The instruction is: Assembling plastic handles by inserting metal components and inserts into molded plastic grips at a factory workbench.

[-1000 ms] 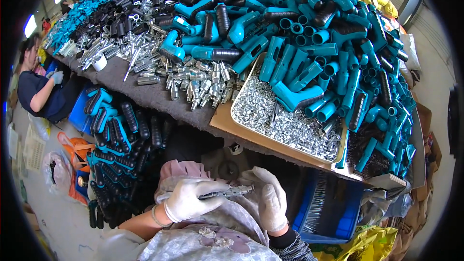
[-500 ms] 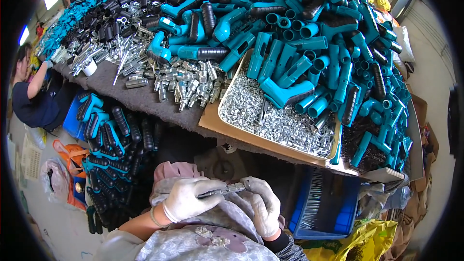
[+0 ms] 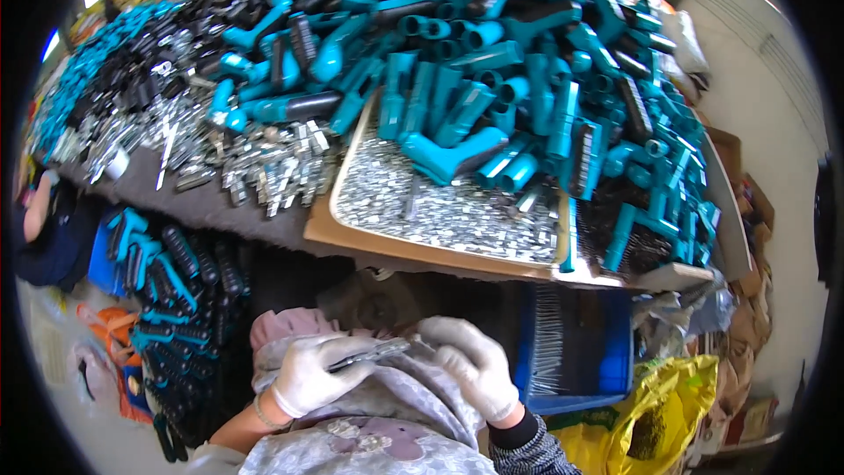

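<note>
In white gloves, both of my hands are held above my lap. My left hand (image 3: 321, 376) is closed round a slim silver metal part (image 3: 374, 354), gripped between thumb and fingers with its end pointing right. My right hand (image 3: 472, 368) is a short way off the part's right end, its fingers loosely bent and apart from the thumb; I see nothing between them. Ahead on the bench, a shallow tray (image 3: 327, 211) holds many small shiny metal pieces. Left of it lies a heap of silver metal fittings (image 3: 277, 163).
Teal and black handle-shaped housings (image 3: 457, 114) are piled over the bench and partly over the tray. A blue bin (image 3: 576, 400) with long thin metal rods stands to the right below, beside a yellow bag (image 3: 668, 422). More black-and-teal handles (image 3: 180, 334) fill the lower left. Another person (image 3: 48, 229) is at far left.
My right hand has come away from the metal part, which stays in my left hand. The whole view has shifted, so the bench appears further left.
</note>
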`<state>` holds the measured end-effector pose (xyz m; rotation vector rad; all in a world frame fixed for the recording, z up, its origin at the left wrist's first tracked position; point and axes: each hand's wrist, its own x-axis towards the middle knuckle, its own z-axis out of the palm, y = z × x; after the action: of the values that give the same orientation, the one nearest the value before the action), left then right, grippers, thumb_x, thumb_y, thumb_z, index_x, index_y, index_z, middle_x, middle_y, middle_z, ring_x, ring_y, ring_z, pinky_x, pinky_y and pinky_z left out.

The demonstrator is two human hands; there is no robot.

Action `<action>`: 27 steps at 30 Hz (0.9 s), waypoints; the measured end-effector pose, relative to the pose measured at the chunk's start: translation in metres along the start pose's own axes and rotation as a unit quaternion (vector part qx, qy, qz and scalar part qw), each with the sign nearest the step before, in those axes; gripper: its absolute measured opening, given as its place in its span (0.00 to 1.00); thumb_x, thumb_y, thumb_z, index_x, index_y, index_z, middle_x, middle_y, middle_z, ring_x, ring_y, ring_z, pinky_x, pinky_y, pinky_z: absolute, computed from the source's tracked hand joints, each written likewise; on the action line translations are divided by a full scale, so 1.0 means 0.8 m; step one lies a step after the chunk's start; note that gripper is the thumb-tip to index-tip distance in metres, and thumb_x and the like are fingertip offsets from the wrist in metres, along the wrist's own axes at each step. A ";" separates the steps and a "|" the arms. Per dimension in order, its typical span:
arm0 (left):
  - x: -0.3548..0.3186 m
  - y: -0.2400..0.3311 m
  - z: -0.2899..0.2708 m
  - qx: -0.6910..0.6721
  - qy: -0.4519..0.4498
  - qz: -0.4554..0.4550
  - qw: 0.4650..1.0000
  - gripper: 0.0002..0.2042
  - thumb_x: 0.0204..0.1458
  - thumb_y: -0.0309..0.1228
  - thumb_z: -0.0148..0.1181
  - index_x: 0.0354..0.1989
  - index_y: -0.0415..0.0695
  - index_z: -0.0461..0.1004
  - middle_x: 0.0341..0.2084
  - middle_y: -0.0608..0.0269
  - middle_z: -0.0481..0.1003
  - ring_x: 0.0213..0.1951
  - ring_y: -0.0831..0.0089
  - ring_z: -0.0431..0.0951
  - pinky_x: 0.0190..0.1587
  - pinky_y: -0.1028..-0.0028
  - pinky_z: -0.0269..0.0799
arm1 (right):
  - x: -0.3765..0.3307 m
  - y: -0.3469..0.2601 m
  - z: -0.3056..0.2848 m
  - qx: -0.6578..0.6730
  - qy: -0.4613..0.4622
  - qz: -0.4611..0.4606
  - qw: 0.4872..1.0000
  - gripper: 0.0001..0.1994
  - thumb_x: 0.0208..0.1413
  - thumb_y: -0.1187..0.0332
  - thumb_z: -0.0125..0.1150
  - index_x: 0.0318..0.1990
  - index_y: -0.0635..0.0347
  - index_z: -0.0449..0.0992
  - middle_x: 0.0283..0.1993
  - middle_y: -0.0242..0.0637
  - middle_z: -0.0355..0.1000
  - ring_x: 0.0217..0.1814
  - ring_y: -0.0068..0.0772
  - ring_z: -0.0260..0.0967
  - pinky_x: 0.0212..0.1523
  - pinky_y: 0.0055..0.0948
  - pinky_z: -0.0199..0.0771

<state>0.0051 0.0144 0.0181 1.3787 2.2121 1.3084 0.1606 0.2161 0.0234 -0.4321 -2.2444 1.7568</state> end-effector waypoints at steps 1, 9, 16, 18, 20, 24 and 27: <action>-0.003 0.000 -0.001 -0.001 0.008 -0.009 1.000 0.12 0.44 0.28 0.72 0.39 0.41 0.83 0.30 0.53 0.82 0.31 0.58 0.84 0.34 0.67 0.78 | 0.001 -0.001 -0.010 0.031 0.080 0.034 0.996 0.13 0.57 0.75 0.57 0.49 0.68 0.79 0.51 0.43 0.76 0.52 0.35 0.73 0.54 0.30 0.72; -0.013 -0.018 0.009 0.000 0.009 -0.013 1.000 0.13 0.41 0.28 0.74 0.37 0.42 0.83 0.28 0.53 0.81 0.29 0.59 0.83 0.32 0.68 0.77 | 0.008 0.065 -0.136 -0.463 0.432 -0.112 0.765 0.17 0.48 0.78 0.67 0.48 0.57 0.77 0.47 0.45 0.74 0.49 0.51 0.72 0.51 0.43 0.73; -0.010 -0.008 0.008 0.002 0.018 -0.012 1.000 0.13 0.40 0.28 0.74 0.37 0.41 0.83 0.26 0.53 0.81 0.27 0.59 0.83 0.31 0.68 0.77 | 0.045 0.063 -0.149 -0.534 0.354 -0.081 0.764 0.29 0.44 0.69 0.74 0.58 0.54 0.73 0.48 0.44 0.74 0.47 0.50 0.72 0.46 0.44 0.74; -0.011 -0.007 0.007 0.006 0.015 -0.013 1.000 0.14 0.40 0.28 0.74 0.37 0.41 0.83 0.26 0.52 0.81 0.27 0.59 0.82 0.31 0.68 0.77 | 0.051 0.063 -0.157 -0.532 0.366 -0.070 0.760 0.28 0.42 0.74 0.73 0.55 0.54 0.75 0.46 0.42 0.74 0.46 0.49 0.74 0.44 0.41 0.75; -0.014 -0.009 0.008 -0.007 0.019 -0.008 1.000 0.14 0.40 0.28 0.74 0.37 0.41 0.83 0.26 0.52 0.81 0.27 0.59 0.82 0.31 0.68 0.77 | 0.054 0.064 -0.168 -0.522 0.391 -0.101 0.751 0.24 0.44 0.74 0.72 0.52 0.54 0.75 0.45 0.42 0.74 0.44 0.48 0.74 0.42 0.41 0.76; -0.009 -0.004 0.005 0.001 0.018 -0.009 1.000 0.14 0.40 0.27 0.74 0.37 0.40 0.83 0.26 0.52 0.81 0.27 0.58 0.82 0.31 0.68 0.77 | 0.053 0.053 -0.187 -0.452 0.429 -0.106 0.774 0.20 0.46 0.75 0.70 0.49 0.56 0.76 0.40 0.41 0.75 0.38 0.45 0.74 0.39 0.39 0.76; -0.004 -0.007 0.009 0.002 0.021 -0.007 1.000 0.14 0.40 0.27 0.74 0.37 0.40 0.83 0.27 0.52 0.81 0.27 0.58 0.83 0.31 0.68 0.77 | 0.042 0.041 -0.204 -0.403 0.484 -0.170 0.758 0.18 0.47 0.77 0.67 0.49 0.61 0.76 0.42 0.42 0.74 0.40 0.42 0.74 0.44 0.35 0.75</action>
<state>0.0074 0.0151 0.0092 1.3468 2.2487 1.3415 0.1936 0.3825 0.0306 -0.7835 -1.9011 0.1276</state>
